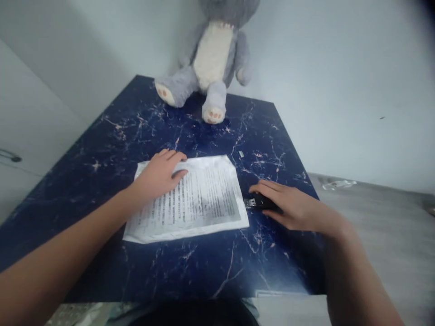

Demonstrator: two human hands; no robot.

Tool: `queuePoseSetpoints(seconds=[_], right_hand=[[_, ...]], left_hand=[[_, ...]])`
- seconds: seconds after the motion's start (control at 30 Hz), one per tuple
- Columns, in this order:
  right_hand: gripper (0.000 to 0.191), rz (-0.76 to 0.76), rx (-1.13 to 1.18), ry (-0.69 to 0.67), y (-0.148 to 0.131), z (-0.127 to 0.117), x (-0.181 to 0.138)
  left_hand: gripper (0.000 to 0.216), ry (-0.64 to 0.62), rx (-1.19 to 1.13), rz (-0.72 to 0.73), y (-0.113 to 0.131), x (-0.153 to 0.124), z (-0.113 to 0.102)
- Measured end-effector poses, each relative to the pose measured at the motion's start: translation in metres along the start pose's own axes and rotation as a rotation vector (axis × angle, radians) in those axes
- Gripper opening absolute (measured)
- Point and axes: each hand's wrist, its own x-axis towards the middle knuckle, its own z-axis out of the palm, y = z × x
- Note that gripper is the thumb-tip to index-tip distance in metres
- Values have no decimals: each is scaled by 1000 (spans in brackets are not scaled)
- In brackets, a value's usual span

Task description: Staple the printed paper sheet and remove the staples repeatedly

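Note:
Printed paper sheets (204, 194) lie slightly crumpled on the dark blue marbled table (190, 267). My left hand (161, 174) rests on their upper left part, with the thumb apart from the fingers, which reach the far edge. To the right of the paper, my right hand (285, 203) is closed around a black stapler (261, 201). The stapler's metal front end points left and meets the right edge of the paper; whether the paper sits between its jaws I cannot tell. The palm hides the stapler's rear.
A large grey plush toy (214, 54) sits at the table's far edge against the wall. A small pale piece (241, 154) lies beyond the paper's far right corner. Clear plastic wrapping (339, 184) is on the grey floor (384, 240) at right.

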Motion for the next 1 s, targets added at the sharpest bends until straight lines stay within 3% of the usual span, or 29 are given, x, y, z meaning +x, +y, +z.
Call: queuePoseSetpoints(seconds=[0.07,0.13,0.23,0.3,0.37,0.47,0.6,0.73,0.87,1.0], right_hand=[[24,71,-3,1,16,-9,-10],[22,184,-17,97,21,-15,-13],[29,329,21,443,-1,-14,0],[26,272,106,585,-30,-3,20],[20,150,134,532,-61,17,42],[16,89,107,419,-95,47,68],[22,105,93,379,-108,71,63],[32,246,124,407,-91,78,18],[34,432,83,489,-39,74,-24],[32,471,65,543,30,50,-14]], left_hand=[[33,30,22,34,5,-1,4],[35,55,21,30,14,-3,10],[36,74,-7,50,30,-6,18],[29,99,-45,81,37,-8,16],[35,161,-73,93,38,-10,8],[47,292,-117,69,30,-15,-8],[43,380,-221,42,16,-18,-16],[39,379,-296,63,9,-14,-4],[38,375,-381,66,6,-10,5],[38,365,-442,32,-1,-7,9]])
